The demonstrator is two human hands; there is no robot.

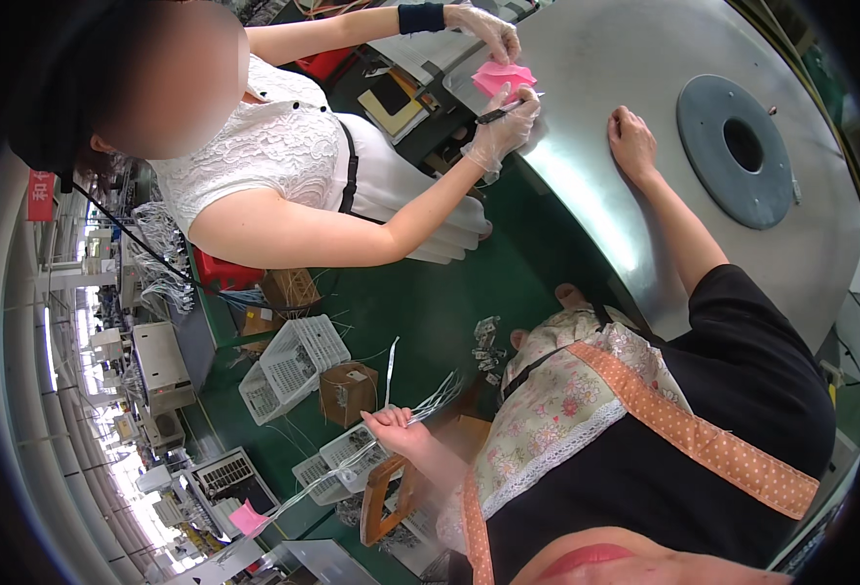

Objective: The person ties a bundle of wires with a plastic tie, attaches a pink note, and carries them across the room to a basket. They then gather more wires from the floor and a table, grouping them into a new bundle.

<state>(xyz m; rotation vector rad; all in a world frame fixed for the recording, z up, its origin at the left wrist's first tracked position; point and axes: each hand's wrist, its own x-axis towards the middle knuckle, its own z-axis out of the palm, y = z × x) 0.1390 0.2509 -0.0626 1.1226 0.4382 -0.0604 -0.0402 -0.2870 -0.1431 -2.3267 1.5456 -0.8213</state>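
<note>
The thin white wires [334,472] are in a long bunch low in the picture, left of the middle. They run down to the left, over the white baskets below, and their other ends fan out on the right side of the left hand [396,431]. This hand is closed, with its fingers curled around the bunch. One white strip [391,366] sticks up just above the fingers. Near the low left end of the wires is a pink slip [248,518].

Just under the left hand is a wooden frame [375,507]. A brown box [347,393] is near it, and a big white basket [298,361] stands beside the box on the green floor [430,302].

The right hand [632,144] is well apart, resting on the shiny metal surface [586,58]. Its fingers are bent, and I cannot tell if anything is under them. A round grey ring [703,161] lies to its right.

Across the corner, another person in clear gloves holds pink papers [504,82] and a dark pen [493,115].
</note>
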